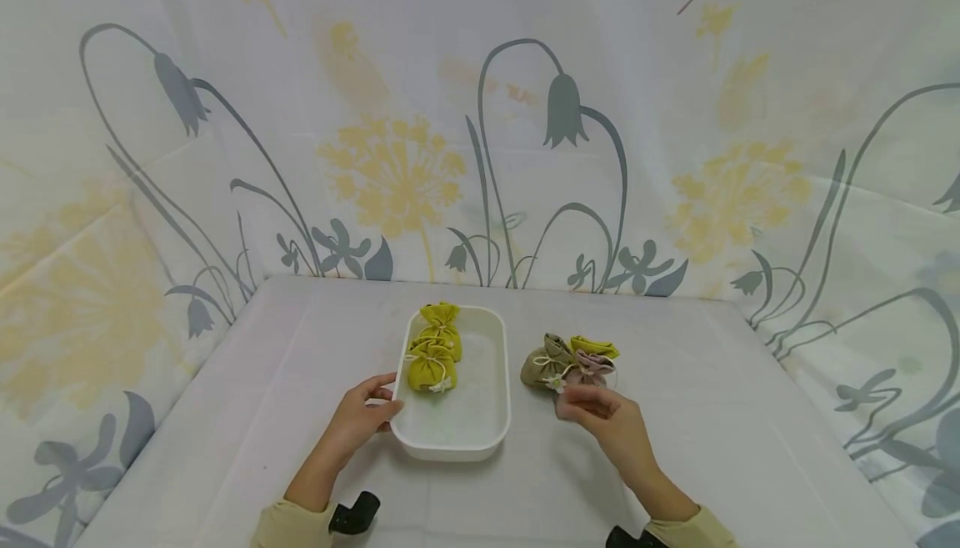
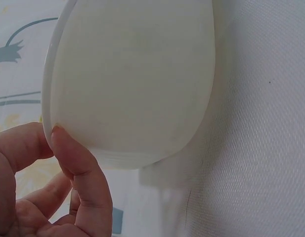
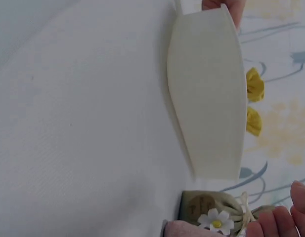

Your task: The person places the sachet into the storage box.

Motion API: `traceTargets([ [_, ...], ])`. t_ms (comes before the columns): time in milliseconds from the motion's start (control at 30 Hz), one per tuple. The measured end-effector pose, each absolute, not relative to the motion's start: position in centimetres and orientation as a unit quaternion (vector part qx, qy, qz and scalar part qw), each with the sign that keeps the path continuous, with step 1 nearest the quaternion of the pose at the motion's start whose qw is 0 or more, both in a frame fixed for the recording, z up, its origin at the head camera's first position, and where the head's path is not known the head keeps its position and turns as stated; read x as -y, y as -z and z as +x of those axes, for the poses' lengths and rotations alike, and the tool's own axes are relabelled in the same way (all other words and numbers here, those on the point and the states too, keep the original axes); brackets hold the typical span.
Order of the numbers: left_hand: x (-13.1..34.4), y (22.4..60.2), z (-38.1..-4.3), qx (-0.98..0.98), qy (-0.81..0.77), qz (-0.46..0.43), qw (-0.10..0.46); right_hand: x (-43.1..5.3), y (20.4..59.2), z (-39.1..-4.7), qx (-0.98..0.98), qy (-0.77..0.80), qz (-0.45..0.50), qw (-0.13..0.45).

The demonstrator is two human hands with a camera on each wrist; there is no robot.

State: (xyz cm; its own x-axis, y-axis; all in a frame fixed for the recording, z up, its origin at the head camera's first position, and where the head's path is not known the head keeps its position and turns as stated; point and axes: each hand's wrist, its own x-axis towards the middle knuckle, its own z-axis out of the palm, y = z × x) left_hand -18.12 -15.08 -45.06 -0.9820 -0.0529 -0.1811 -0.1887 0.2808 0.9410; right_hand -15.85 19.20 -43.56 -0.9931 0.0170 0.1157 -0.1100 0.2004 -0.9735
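The white tray (image 1: 491, 431) sits mid-desk, its near left corner pinched by the left hand (image 1: 360, 419). The right hand (image 1: 603, 414), fingers loosely curled, touches the pink pouch (image 1: 592, 364) beside it.

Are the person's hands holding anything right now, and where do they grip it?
The left hand holds the white tray by its left rim, near the front corner. The right hand reaches the pouches beside the tray; whether it grips one cannot be told.

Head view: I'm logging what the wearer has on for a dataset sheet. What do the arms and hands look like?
Both hands are bare: no gloves, rings or markings on the left hand or the right hand. Pale yellowish long sleeves end at the forearms. A small black device sits at the left wrist and another at the right wrist. No cables show.
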Motion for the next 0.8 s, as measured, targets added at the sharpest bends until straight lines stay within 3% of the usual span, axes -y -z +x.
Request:
traceTargets([
  [800, 15.1, 45.2, -18.2, -0.795, -0.600, -0.077, 0.055, -23.5, 44.6, -17.5, 0.820, -0.562, -0.064, 0.092],
])
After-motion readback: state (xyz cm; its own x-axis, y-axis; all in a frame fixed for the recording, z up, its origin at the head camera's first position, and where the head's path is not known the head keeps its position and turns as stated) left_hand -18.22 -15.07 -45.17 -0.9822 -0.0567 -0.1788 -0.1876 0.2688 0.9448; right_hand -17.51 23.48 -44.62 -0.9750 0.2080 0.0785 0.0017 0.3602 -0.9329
